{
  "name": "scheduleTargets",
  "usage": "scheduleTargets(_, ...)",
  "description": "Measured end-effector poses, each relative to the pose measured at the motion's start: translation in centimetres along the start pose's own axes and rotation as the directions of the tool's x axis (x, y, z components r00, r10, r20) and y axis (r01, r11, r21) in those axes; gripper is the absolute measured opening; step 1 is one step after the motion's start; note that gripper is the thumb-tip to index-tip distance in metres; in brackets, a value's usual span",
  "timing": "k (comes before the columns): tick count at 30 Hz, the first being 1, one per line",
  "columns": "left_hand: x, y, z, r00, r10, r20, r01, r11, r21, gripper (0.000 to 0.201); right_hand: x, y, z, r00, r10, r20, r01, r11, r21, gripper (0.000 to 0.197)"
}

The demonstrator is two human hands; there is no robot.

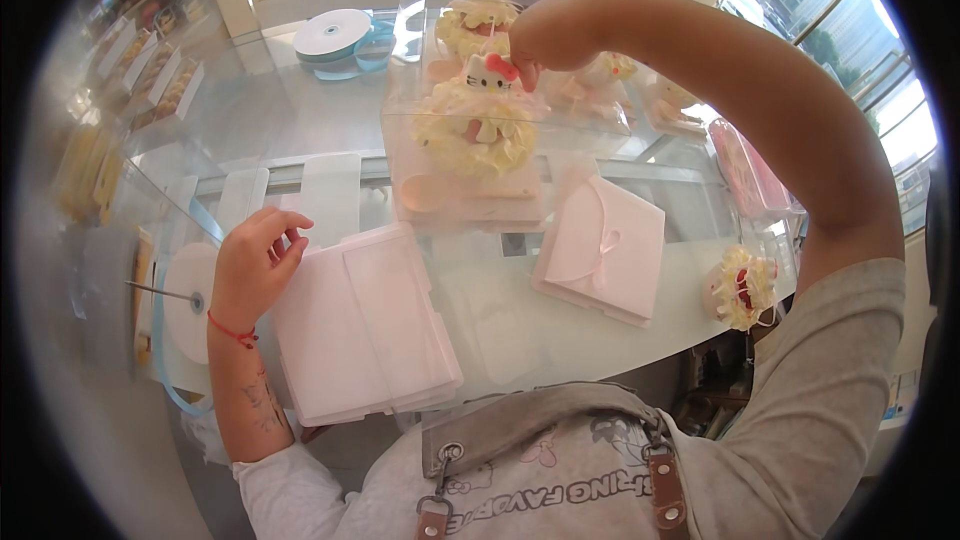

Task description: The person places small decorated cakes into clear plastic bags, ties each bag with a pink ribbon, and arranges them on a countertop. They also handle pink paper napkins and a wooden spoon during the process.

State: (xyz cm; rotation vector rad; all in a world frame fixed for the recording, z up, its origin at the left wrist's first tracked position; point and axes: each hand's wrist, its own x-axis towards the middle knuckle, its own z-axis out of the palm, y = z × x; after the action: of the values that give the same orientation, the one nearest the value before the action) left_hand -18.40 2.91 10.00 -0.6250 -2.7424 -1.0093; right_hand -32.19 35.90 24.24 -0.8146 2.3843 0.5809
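Observation:
My right hand (pixel 540 38) reaches far forward over a clear display box (pixel 520 170). Its fingers are curled and pressed down beside the pink bow of a white cat-head figure (pixel 491 75); what they pinch, if anything, is hidden. Below that head spreads a pale yellow ruffled piece (pixel 475 135) on a pale pink base. Loosely bent, with thumb and fingers apart, my left hand (pixel 265 252) hovers by the upper left corner of a stack of flat pale pink folded boxes (pixel 365 325). Nothing shows in its grasp.
Right of centre lies a pink envelope-shaped box (pixel 603 252) tied with ribbon. A yellow ruffled figure (pixel 743 287) sits at the table's right edge, near a pink case (pixel 748 168). Ribbon spools stand at the back (pixel 332 37) and left (pixel 190 305). More boxed figures fill the back.

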Motion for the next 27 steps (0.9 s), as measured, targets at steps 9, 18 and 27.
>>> scheduleTargets(9, 0.0, 0.4, 0.0, 0.998, -0.051, 0.045, 0.05, 0.999, 0.01, 0.017, -0.3, -0.3, 0.2, 1.0, -0.006, -0.016, 0.006, 0.999, -0.045, 0.044)
scheduleTargets(18, -0.1, 0.3, -0.2, 0.997, -0.052, 0.057, 0.053, 0.999, -0.005, 0.018, 0.1, -1.2, -0.4, 0.993, 0.101, 0.054, -0.083, 0.962, -0.262, 0.036)
scheduleTargets(27, -0.1, 0.2, -0.3, 0.996, -0.057, 0.07, 0.057, 0.998, -0.006, 0.019, 0.5, -0.3, 0.4, 0.939, 0.155, -0.308, -0.158, 0.987, 0.016, 0.028)
